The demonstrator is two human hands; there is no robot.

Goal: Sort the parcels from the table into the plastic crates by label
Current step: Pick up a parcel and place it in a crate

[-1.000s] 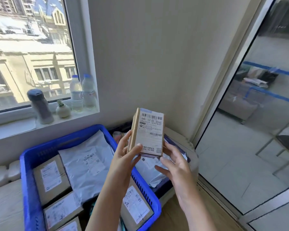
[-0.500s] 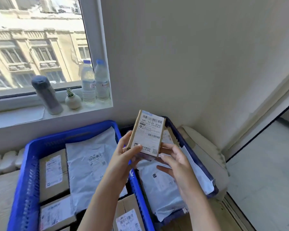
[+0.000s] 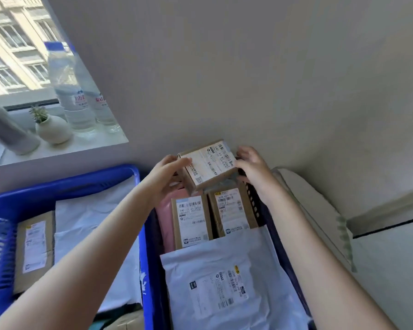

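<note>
Holding parcel (image 3: pixel 208 166), left hand (image 3: pixel 163 177), right hand (image 3: pixel 252 166), over right crate (image 3: pixel 153 282) of boxes (image 3: pixel 191 222), mailers (image 3: pixel 224 270)

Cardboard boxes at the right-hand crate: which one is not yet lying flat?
The far box, held tilted between the left hand and right hand; the two others lie flat.

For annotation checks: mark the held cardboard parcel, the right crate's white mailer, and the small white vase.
held cardboard parcel (image 3: pixel 208 164): head view, on its white label.
white mailer (image 3: pixel 188 260): head view, bare plastic above its label.
small white vase (image 3: pixel 54 132): head view, on its round belly.
</note>
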